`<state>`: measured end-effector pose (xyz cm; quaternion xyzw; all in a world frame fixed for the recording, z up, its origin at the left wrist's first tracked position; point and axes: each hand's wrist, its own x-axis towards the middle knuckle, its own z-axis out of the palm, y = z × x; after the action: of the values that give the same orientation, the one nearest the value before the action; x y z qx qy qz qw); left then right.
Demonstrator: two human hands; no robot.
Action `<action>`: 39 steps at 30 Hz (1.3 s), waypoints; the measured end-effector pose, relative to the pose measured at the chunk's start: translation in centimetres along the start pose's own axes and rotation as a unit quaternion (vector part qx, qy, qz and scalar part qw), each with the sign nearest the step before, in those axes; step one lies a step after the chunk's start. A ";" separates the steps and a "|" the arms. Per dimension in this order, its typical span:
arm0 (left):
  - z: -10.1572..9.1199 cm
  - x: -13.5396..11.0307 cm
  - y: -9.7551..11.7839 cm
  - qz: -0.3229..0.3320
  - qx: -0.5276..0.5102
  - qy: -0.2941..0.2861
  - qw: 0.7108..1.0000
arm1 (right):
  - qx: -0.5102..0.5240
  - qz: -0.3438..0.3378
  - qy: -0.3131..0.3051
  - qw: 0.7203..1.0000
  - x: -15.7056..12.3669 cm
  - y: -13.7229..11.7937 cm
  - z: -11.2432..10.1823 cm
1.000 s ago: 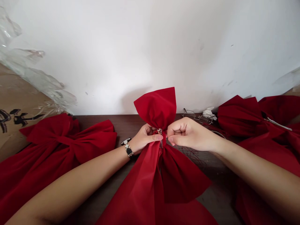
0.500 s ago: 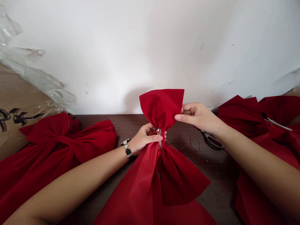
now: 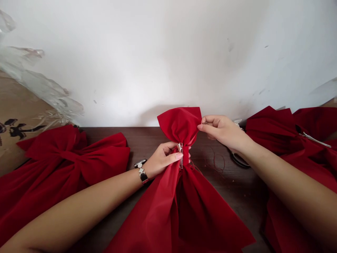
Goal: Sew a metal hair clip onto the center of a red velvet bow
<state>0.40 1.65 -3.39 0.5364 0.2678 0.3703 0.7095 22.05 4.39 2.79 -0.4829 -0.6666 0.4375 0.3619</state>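
A red velvet bow [image 3: 180, 124] lies on the table in front of me, gathered tight at its waist. A slim metal clip [image 3: 180, 154] sits upright on that waist. My left hand [image 3: 162, 160] grips the gathered waist just beside the clip. My right hand [image 3: 221, 131] is up at the bow's top loop, with thumb and fingertips pinched on its right edge. Below the waist, the long red tails spread toward me.
Finished red bows [image 3: 73, 154] lie to the left, and another [image 3: 286, 133] with a metal clip lies to the right. Scissors [image 3: 238, 159] and loose red thread [image 3: 218, 163] rest on the dark wooden table [image 3: 210, 179]. A cardboard box [image 3: 15, 130], plastic film and a white wall stand behind.
My right hand has moved from the bow's waist up and right to its top loop. The top loop now looks smaller and more folded. The scissors have come into view.
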 end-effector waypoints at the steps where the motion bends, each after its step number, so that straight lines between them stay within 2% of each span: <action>1: -0.1 0.0 0.0 0.004 -0.011 0.000 1.000 | -0.009 0.004 -0.002 1.000 0.0 0.0 -0.1; 4: -0.2 0.1 -0.1 0.009 -0.036 -0.002 0.999 | -0.031 -0.001 0.023 0.999 -0.3 -0.6 -0.5; 7: -0.3 0.1 0.0 0.019 -0.042 -0.005 0.999 | 0.010 -0.025 0.071 0.997 -0.9 -1.5 -0.7; 9: -0.2 0.1 0.0 0.032 -0.039 -0.001 0.999 | 0.028 -0.049 0.081 0.995 -1.4 -2.0 -0.8; 14: -0.2 0.0 -0.2 0.059 -0.009 0.015 0.998 | -0.036 -0.122 0.009 0.992 -3.1 -3.2 -0.9; 19: -0.1 -0.2 -0.3 0.108 0.088 0.078 0.987 | -0.118 -0.120 -0.057 0.984 -4.3 -4.2 -0.2; 24: -0.2 -0.3 -0.4 0.109 0.113 0.112 0.981 | -0.216 -0.136 -0.030 0.966 -4.0 -3.8 1.4; 33: -0.5 -0.3 -0.5 0.123 0.097 0.057 0.986 | -0.258 -0.127 -0.031 0.957 -3.7 -3.0 1.9; 39: -0.5 -0.3 -0.5 0.146 0.145 0.074 0.976 | -0.301 -0.146 -0.047 0.941 -4.5 -3.6 2.1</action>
<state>-0.05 1.64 -3.98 0.6377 0.2895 0.4658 0.5410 20.16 -0.96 5.12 -0.4458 -0.8465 0.1811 0.2277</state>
